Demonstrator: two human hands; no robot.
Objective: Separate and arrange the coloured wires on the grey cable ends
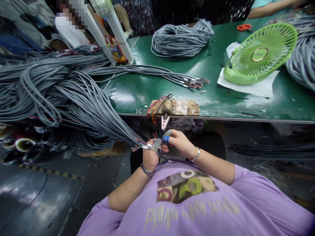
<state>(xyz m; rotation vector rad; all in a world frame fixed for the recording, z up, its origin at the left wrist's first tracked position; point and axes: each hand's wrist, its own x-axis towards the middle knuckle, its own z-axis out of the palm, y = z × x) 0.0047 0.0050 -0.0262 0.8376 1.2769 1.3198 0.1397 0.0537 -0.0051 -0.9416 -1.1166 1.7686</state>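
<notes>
My left hand is closed around the ends of grey cables just above my lap. Coloured wires fan out of the stripped cable ends, and white sleeves sit close behind them. My left thumb has a grey wrap on it. Right beside it, my right hand is pinched, with blue tape and a grey wrap on its fingers. Its fingertips meet at the cable end; what lies between them is too small to make out. A pink clip hangs at the table edge just beyond my hands.
A large heap of grey cables covers the left side. On the green table are a coiled cable bundle, a green fan, orange-handled scissors and a taped block. Another person's arm reaches in at the far right.
</notes>
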